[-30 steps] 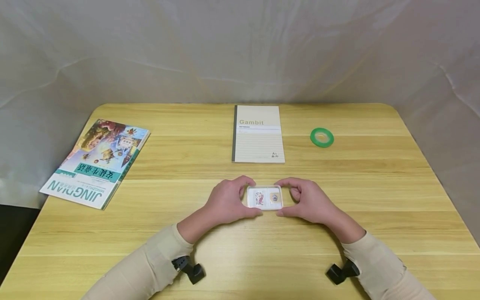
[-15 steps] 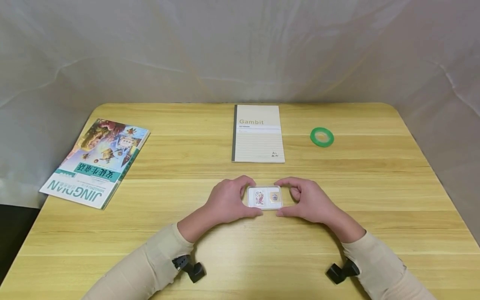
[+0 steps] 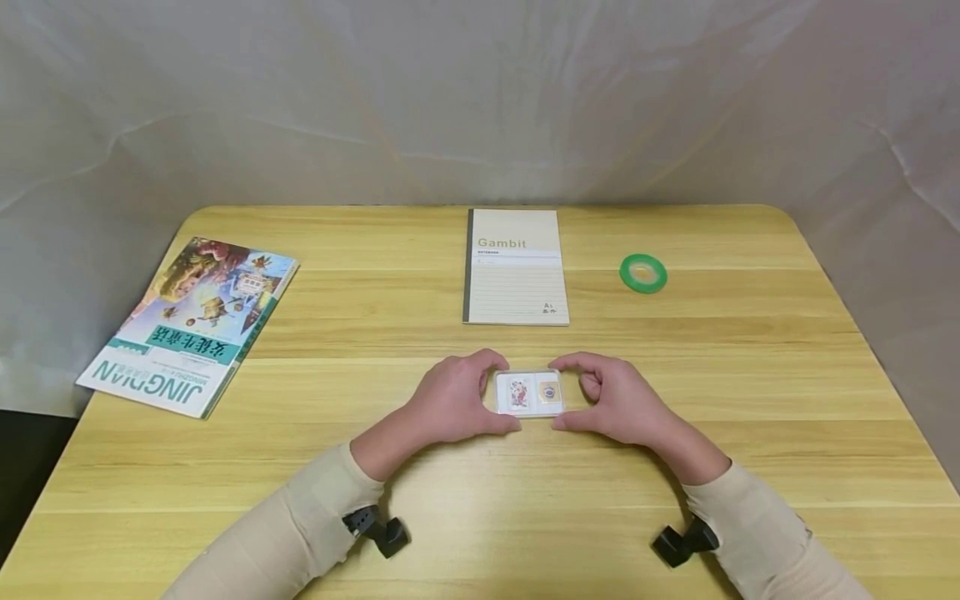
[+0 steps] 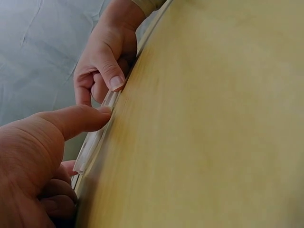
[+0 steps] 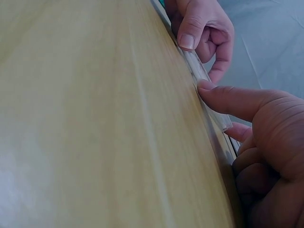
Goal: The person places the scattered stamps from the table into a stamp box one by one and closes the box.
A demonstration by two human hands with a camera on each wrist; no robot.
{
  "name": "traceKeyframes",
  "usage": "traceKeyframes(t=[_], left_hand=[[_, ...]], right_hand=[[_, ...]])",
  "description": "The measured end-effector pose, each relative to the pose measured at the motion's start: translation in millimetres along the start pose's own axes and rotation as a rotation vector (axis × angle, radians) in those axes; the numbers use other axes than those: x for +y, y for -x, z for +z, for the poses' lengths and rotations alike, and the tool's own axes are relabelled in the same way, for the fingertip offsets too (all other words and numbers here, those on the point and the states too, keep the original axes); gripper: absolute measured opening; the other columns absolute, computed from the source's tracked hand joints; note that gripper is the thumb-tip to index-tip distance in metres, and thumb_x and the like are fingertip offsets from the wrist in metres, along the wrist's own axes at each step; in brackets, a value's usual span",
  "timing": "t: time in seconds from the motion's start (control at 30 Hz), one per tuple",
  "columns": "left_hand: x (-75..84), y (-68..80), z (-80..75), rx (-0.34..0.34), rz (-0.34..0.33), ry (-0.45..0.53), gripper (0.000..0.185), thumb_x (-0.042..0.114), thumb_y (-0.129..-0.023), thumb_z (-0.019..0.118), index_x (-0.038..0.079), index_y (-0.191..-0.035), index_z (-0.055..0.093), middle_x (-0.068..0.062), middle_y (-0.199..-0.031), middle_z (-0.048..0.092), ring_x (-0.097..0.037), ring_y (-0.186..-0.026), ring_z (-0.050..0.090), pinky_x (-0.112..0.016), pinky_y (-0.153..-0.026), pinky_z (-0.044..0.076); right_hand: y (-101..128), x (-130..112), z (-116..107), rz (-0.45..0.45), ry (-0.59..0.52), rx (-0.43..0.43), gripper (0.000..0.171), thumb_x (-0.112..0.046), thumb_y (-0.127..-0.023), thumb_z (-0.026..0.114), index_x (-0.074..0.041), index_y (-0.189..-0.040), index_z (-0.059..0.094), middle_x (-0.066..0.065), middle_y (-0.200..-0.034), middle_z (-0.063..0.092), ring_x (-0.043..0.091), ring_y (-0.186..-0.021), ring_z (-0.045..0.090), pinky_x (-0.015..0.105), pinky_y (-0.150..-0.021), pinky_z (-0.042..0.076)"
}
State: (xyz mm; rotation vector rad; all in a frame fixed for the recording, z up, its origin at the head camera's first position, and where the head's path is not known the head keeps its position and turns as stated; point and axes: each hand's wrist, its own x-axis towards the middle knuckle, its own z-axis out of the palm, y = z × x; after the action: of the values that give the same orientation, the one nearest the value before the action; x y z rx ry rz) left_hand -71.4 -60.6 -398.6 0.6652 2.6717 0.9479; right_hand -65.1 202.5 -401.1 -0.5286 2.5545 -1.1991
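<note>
A small clear plastic case (image 3: 529, 393) lies flat at the middle of the table, in front of the notebook. Through its lid show a red-and-white picture and a small gold square with a dark emblem. My left hand (image 3: 457, 400) grips its left end, thumb at the near edge and index finger at the far edge. At the opposite end my right hand (image 3: 624, 402) pinches the case the same way. Both wrist views show the case (image 4: 95, 137) edge-on and thin, low over the wood, with the thumbs (image 5: 232, 100) against its near side.
Behind the case is a cream notebook (image 3: 516, 283) marked Gambit. A green ring-shaped roll of tape (image 3: 643, 274) lies to the back right. On the left is a colourful book (image 3: 191, 329), upside down from here. The wooden table (image 3: 480, 517) meets a grey cloth backdrop (image 3: 480, 100).
My left hand has shifted very slightly at its end of the case. The case and my right hand stay almost where they were.
</note>
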Motion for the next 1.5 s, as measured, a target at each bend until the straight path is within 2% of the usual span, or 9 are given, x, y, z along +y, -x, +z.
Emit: traceKeyframes(t=[0.4, 0.6, 0.8, 1.3, 1.5], left_hand=[[2.9, -1.7, -0.9, -0.027, -0.019, -0.015, 0.072, 0.047, -0.067, 0.091, 0.012, -0.123, 0.062, 0.004, -0.070, 0.052, -0.012, -0.059, 0.044, -0.029, -0.053, 0.037], [2.1, -1.2, -1.7, -0.031, -0.020, -0.011, 0.071, 0.047, -0.067, 0.091, 0.014, -0.122, 0.062, 0.004, -0.068, 0.051, -0.011, -0.058, 0.043, -0.029, -0.053, 0.036], [1.1, -0.9, -1.6, -0.029, -0.014, -0.009, 0.070, 0.047, -0.067, 0.091, 0.015, -0.121, 0.062, 0.004, -0.067, 0.050, -0.011, -0.057, 0.041, -0.029, -0.052, 0.035], [1.1, -0.8, -2.1, -0.036, -0.009, 0.001, 0.066, 0.046, -0.068, 0.091, 0.015, -0.119, 0.065, 0.004, -0.067, 0.051, -0.012, -0.057, 0.045, -0.030, -0.052, 0.037], [1.3, -1.0, -2.6, -0.031, -0.002, 0.009, 0.069, 0.047, -0.068, 0.091, 0.012, -0.122, 0.067, 0.004, -0.067, 0.052, -0.012, -0.058, 0.045, -0.029, -0.053, 0.037]], right_hand=[[0.7, -0.1, 0.4, 0.010, -0.026, 0.004, 0.061, -0.029, -0.069, 0.094, -0.012, -0.120, 0.066, -0.009, -0.059, 0.025, 0.006, -0.054, 0.023, 0.028, -0.065, 0.038], [1.5, -0.6, 0.5, -0.010, -0.037, 0.020, 0.067, -0.030, -0.067, 0.096, -0.018, -0.123, 0.063, -0.009, -0.061, 0.026, 0.007, -0.054, 0.025, 0.028, -0.064, 0.037], [1.5, 0.1, 0.9, -0.034, -0.044, 0.026, 0.061, -0.026, -0.068, 0.095, -0.021, -0.120, 0.063, -0.009, -0.061, 0.026, 0.008, -0.055, 0.026, 0.028, -0.065, 0.039], [0.1, 0.3, 1.5, -0.013, -0.014, 0.024, 0.058, -0.029, -0.069, 0.094, -0.018, -0.118, 0.067, -0.010, -0.059, 0.025, 0.007, -0.054, 0.025, 0.028, -0.065, 0.039], [-0.4, -1.3, 1.4, 0.022, -0.011, 0.030, 0.058, -0.029, -0.067, 0.095, -0.017, -0.117, 0.069, -0.009, -0.058, 0.025, 0.007, -0.053, 0.024, 0.027, -0.059, 0.036]])
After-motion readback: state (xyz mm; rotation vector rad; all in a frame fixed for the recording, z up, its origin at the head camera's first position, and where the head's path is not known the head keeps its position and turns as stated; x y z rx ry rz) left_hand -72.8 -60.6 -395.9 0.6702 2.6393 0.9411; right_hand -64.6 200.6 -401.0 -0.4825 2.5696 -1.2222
